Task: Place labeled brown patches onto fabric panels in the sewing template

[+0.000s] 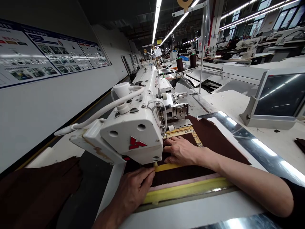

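A yellow-edged rectangular template frame with handwriting on it lies on dark brown fabric under the head of a white sewing machine. My left hand is at the frame's near left corner, thumb and fingers closed together on its edge. Inside the frame my right hand lies flat on the fabric, fingers apart, beside the machine head. The fingertips are close to the presser area. The needle itself is hidden behind the machine head.
A yellow strip runs along the near edge of the work plate. More brown fabric hangs at the left. A screen stands at the right. Two brown thread cones stand farther back, near a metal pole.
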A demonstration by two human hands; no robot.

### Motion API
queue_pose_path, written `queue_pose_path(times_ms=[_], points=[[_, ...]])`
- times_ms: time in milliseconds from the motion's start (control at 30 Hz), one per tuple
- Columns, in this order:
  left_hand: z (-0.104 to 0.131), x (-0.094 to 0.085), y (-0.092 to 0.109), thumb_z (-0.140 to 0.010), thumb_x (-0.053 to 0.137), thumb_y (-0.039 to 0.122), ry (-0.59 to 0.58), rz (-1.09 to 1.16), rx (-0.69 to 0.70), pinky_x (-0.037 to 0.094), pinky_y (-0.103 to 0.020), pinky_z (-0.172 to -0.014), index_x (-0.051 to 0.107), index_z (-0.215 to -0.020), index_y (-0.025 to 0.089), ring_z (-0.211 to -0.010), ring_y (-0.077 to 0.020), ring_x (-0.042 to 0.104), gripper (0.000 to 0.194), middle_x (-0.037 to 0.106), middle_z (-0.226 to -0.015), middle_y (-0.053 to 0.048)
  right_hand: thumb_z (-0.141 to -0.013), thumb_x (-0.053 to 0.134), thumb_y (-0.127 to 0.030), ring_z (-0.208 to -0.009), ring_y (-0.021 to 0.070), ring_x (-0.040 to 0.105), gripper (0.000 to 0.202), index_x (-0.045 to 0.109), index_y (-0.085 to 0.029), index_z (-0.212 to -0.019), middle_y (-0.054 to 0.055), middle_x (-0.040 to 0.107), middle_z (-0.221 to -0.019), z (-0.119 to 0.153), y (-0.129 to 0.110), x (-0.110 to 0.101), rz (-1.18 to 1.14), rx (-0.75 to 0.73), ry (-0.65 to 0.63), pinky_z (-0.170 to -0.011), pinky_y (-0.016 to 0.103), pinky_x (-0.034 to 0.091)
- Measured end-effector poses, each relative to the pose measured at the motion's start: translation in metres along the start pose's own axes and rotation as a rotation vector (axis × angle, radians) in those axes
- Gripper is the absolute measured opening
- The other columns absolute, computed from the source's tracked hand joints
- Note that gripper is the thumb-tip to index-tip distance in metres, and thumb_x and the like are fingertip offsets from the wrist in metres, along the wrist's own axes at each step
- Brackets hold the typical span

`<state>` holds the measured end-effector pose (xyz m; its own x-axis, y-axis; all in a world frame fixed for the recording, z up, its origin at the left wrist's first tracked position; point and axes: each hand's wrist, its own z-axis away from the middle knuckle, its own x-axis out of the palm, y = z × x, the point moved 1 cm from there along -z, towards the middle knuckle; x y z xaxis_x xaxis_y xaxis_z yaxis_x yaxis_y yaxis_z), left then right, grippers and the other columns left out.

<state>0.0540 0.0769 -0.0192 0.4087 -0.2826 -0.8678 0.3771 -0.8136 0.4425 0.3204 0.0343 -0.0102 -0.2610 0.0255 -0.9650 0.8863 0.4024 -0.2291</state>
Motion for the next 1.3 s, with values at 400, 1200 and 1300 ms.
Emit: queue_pose_path(times_ms=[400,1200,1300], points=[[-0.001,0.003,0.006,-0.101,0.055,0.020,0.114,0.000,0.098,0.051,-0.020,-0.078,0.070,-0.114,0.022,-0.083,-0.0116,0.070,0.019,0.072,-0.093,0.000,-0.097,0.062,-0.045,-0.115,0.0300,0.053,0.034,0.069,-0.021,-0.120,0.011,0.061,-0.122,0.004,0.001,-0.005,-0.015,0.002,-0.007,-0.099,0.044,0.043],[-0.006,-0.010,-0.022,-0.099,0.055,0.026,0.136,-0.256,0.201,0.059,-0.018,-0.082,0.072,-0.119,0.026,-0.089,-0.0170,0.076,0.025,0.079,-0.102,-0.003,-0.093,0.063,-0.057,-0.104,0.0302,0.056,0.045,0.071,-0.018,-0.114,0.009,0.066,-0.119,-0.010,-0.003,-0.002,-0.010,-0.002,0.071,-0.090,0.046,0.046],[-0.014,-0.014,-0.048,-0.100,0.053,0.033,0.139,-0.356,0.181,0.061,-0.025,-0.081,0.076,-0.108,0.026,-0.091,-0.0222,0.076,0.025,0.079,-0.097,-0.004,-0.092,0.064,-0.058,-0.103,0.0302,0.057,0.045,0.072,-0.018,-0.110,0.010,0.066,-0.117,-0.010,-0.003,-0.005,-0.011,0.007,0.063,-0.090,0.047,0.046]])
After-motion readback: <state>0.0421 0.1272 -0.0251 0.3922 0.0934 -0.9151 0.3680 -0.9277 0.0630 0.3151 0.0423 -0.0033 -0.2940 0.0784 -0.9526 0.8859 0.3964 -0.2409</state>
